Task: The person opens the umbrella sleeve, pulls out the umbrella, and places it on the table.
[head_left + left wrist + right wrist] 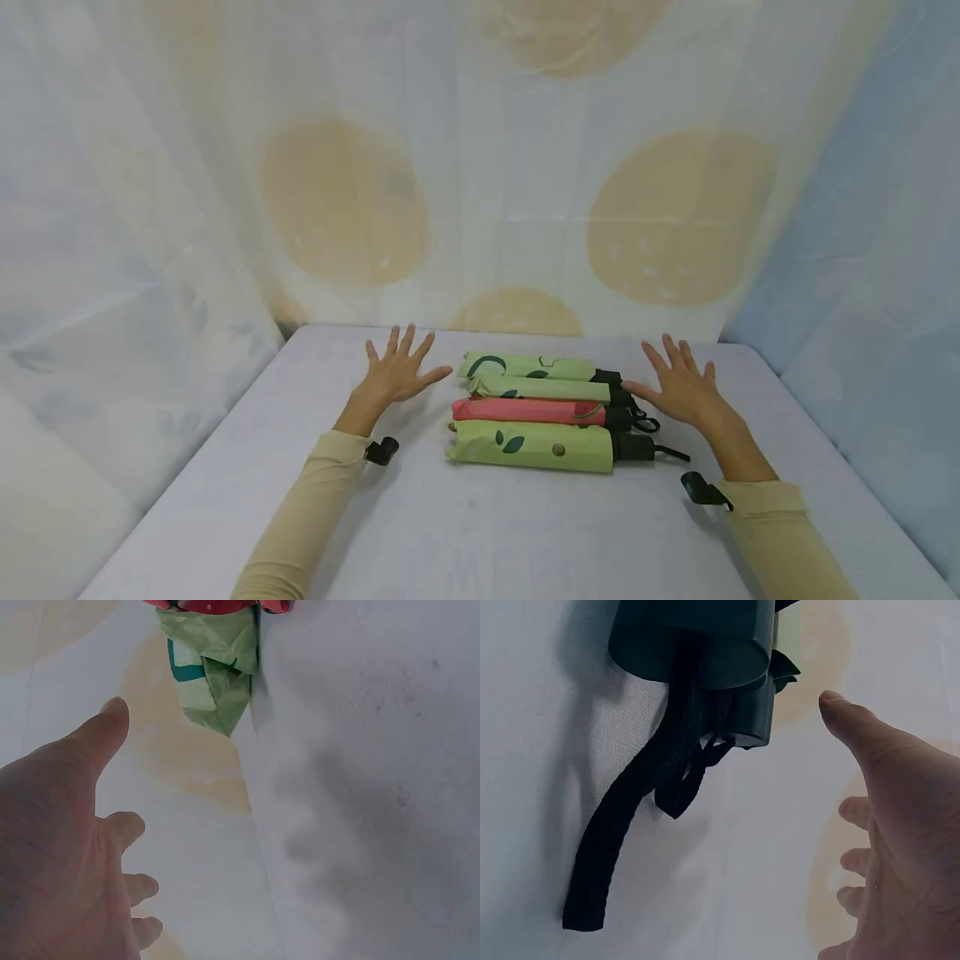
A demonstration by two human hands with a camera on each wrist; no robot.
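While four folded umbrellas (540, 410), three green and one pink, lie side by side mid-table (480, 533) with black handles (626, 421) rightward, the left hand (397, 373) and right hand (678, 385) flank the row, fingers spread wide, holding nothing, right thumb nearly at the handles.

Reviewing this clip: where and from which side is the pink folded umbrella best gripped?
Probably at its black handle, coming from the right with the right hand. The pink umbrella lies wedged between green umbrellas, so its body offers little finger room, while the handle end sticks out toward that open hand. The left hand faces only the soft fabric tips.
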